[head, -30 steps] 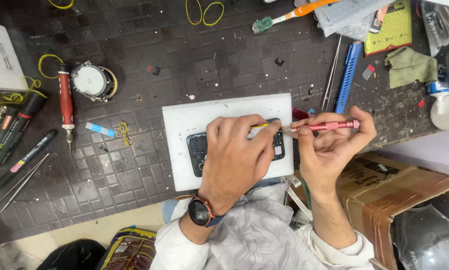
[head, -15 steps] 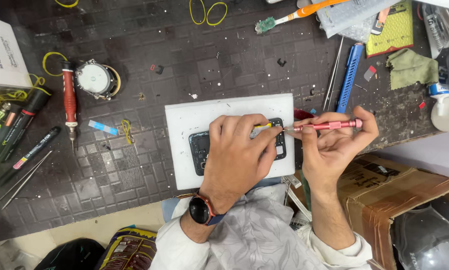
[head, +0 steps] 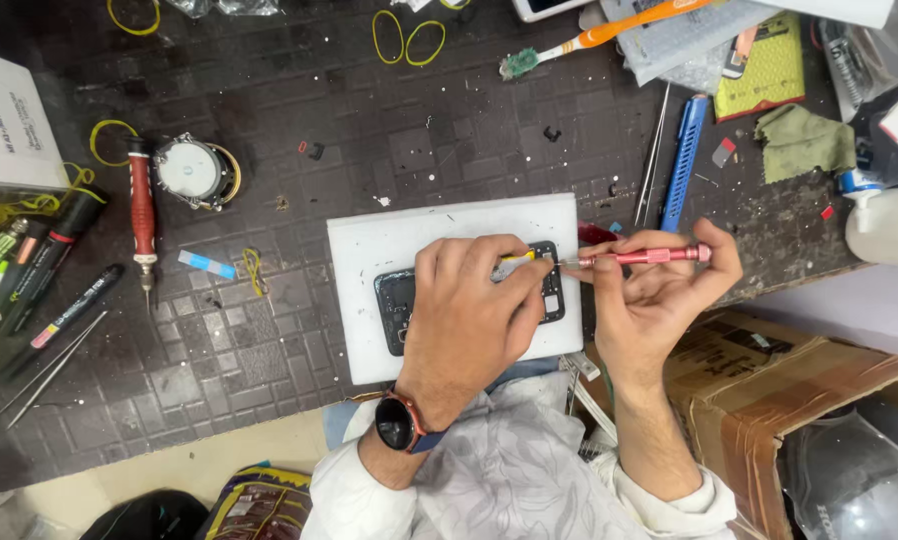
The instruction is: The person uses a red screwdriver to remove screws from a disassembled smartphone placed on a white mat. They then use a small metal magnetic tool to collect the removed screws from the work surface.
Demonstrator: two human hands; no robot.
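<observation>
Red screwdriver (head: 641, 256) lies level in our right hand (head: 659, 300), fingers closed round it, tip pointing left at the phone (head: 399, 305) on the white pad (head: 369, 250). Our left hand (head: 469, 310) presses the phone flat; it perhaps pinches something yellow.

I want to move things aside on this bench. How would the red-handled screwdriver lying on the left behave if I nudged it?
The red-handled screwdriver has a round handle and lies flat on the dark mat, so it would probably roll sideways. It looks rigid and fairly light. The mat's grid grooves may slow it.
</observation>
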